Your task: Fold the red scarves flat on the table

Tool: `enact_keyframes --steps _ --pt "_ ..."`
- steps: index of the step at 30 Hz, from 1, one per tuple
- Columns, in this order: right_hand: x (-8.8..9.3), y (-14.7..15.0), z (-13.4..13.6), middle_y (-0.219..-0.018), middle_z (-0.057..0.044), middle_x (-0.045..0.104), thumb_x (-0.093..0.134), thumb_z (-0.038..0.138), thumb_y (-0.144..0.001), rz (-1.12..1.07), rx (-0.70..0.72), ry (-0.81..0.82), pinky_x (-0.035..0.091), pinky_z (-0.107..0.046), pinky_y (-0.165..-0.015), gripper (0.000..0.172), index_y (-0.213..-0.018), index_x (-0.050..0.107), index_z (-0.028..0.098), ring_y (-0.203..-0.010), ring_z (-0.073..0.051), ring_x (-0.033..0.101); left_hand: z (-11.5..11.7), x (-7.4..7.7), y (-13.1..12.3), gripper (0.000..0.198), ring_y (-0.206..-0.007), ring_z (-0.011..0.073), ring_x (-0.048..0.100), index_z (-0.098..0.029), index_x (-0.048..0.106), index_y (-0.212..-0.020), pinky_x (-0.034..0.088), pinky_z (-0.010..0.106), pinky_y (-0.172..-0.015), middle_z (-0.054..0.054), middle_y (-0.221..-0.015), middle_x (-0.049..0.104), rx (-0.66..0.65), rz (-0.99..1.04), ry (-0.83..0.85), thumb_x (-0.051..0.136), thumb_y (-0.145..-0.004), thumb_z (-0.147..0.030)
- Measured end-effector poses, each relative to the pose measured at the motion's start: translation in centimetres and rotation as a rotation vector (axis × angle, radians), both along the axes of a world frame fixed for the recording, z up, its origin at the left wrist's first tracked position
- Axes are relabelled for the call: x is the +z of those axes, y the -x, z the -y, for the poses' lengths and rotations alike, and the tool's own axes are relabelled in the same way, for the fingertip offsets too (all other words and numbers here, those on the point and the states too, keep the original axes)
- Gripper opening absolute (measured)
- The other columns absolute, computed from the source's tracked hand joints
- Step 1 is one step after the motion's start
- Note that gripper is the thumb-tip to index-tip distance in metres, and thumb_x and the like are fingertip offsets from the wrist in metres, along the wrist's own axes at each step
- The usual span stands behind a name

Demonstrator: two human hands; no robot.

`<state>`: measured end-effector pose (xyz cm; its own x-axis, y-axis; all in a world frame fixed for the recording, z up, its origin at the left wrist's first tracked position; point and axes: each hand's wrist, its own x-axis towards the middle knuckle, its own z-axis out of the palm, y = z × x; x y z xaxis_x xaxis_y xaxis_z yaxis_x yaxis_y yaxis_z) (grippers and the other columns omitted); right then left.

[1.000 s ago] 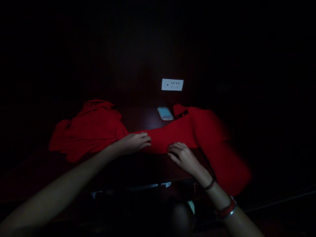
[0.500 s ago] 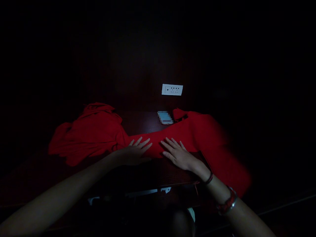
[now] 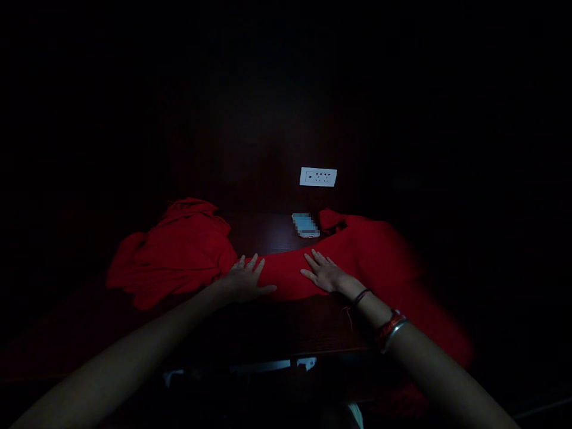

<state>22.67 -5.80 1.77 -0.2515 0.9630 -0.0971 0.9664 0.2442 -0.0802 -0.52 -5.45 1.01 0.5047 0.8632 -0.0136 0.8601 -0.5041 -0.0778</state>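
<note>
A long red cloth point(image 3: 286, 271) lies across a dark wooden table. Its left end is heaped in loose folds, while the right part spreads out and hangs over the table's edge. My left hand point(image 3: 247, 280) rests open on the narrow middle stretch, beside the folds, fingers spread and a ring on one of them. Flat on the same stretch, farther right, my right hand point(image 3: 324, 273) also has its fingers spread. Between the two hands the fabric looks smooth. Bracelets circle my right wrist and forearm. What garment or textile the cloth is, I cannot tell.
A phone point(image 3: 306, 225) with a blurred screen lies behind the cloth. Above it a white socket panel point(image 3: 318, 177) is fixed to the dark wall. Pale objects point(image 3: 306, 363) show below the table's front edge point(image 3: 268, 356). The surroundings are very dark.
My hands have moved apart along the cloth, the left one leftward and the right one rightward. The whole view has shifted slightly, so things appear lower and farther right.
</note>
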Motion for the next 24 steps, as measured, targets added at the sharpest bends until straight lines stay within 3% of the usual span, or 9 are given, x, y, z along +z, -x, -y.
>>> enact_keyframes --steps 4,7,10,14,16,20,24 --pt "0.5 1.0 0.4 -0.138 -0.017 0.01 0.02 0.056 -0.081 -0.068 0.092 -0.215 0.016 -0.039 -0.099 0.069 -0.131 0.023 0.008 -0.125 -0.025 0.008 -0.3 -0.1 -0.5 0.066 -0.119 0.031 0.027 -0.012 0.037 -0.122 0.027 0.041 -0.092 0.016 -0.129 0.034 -0.119 0.121 -0.156 0.029 -0.076 -0.06" --pt "0.1 1.9 1.3 -0.138 -0.012 0.013 0.018 0.055 -0.082 -0.083 0.17 -0.181 0.016 -0.04 -0.099 0.065 -0.131 0.023 0.013 -0.125 -0.025 0.009 -1.2 0.2 -0.1 0.044 -0.106 0.0201 0.044 -0.014 0.046 -0.112 0.034 0.033 -0.087 0.011 -0.115 0.049 -0.177 0.214 -0.24 0.022 -0.086 -0.041" --pt "-0.7 2.1 2.0 -0.138 -0.009 0.014 0.014 0.052 -0.083 -0.073 0.144 -0.141 0.014 -0.041 -0.099 0.061 -0.132 0.02 0.016 -0.125 -0.022 0.01 -2.5 0.7 0.9 0.036 -0.094 0.0177 0.052 -0.013 0.053 -0.1 0.039 0.03 -0.081 0.011 -0.101 0.057 -0.12 0.228 -0.22 0.024 -0.087 -0.03" --pt "-1.2 2.0 2.3 -0.138 -0.009 0.017 0.019 0.05 -0.083 -0.113 0.149 -0.215 0.016 -0.04 -0.098 0.059 -0.132 0.02 0.017 -0.125 -0.021 0.013 -4.8 1.8 0.5 0.033 -0.086 0.0173 0.055 -0.012 0.056 -0.095 0.04 0.027 -0.075 0.01 -0.093 0.06 -0.072 0.275 -0.059 0.031 -0.083 -0.029" --pt "-1.1 2.1 2.4 -0.133 -0.012 0.027 0.027 0.048 -0.082 -0.15 0.134 -0.3 0.022 -0.037 -0.096 0.058 -0.129 0.026 0.013 -0.121 -0.021 0.023 -6.1 2.4 -0.9 0.031 -0.08 0.0162 0.056 -0.012 0.057 -0.094 0.041 0.024 -0.069 0.008 -0.09 0.061 -0.042 0.325 0.086 0.036 -0.08 -0.031" --pt "-0.6 2.2 2.8 -0.104 -0.012 0.051 0.037 0.034 -0.082 -0.095 0.082 -0.444 0.034 -0.033 -0.084 0.033 -0.104 0.049 0.013 -0.097 -0.02 0.045 -8.4 3.0 -4.5 0.022 -0.068 0.0136 0.054 -0.012 0.058 -0.082 0.038 0.02 -0.057 0.003 -0.079 0.061 0.029 0.44 0.379 0.052 -0.067 -0.027" --pt "-0.2 1.6 3.0 -0.089 -0.007 0.055 0.035 0.024 -0.083 0.022 0.144 -0.429 0.038 -0.029 -0.075 0.021 -0.089 0.054 0.017 -0.084 -0.017 0.049 -9.3 3.5 -6.6 0.012 -0.058 0.0117 0.05 -0.013 0.057 -0.068 0.034 0.019 -0.049 -0.002 -0.061 0.057 0.05 0.485 0.493 0.054 -0.06 -0.021"
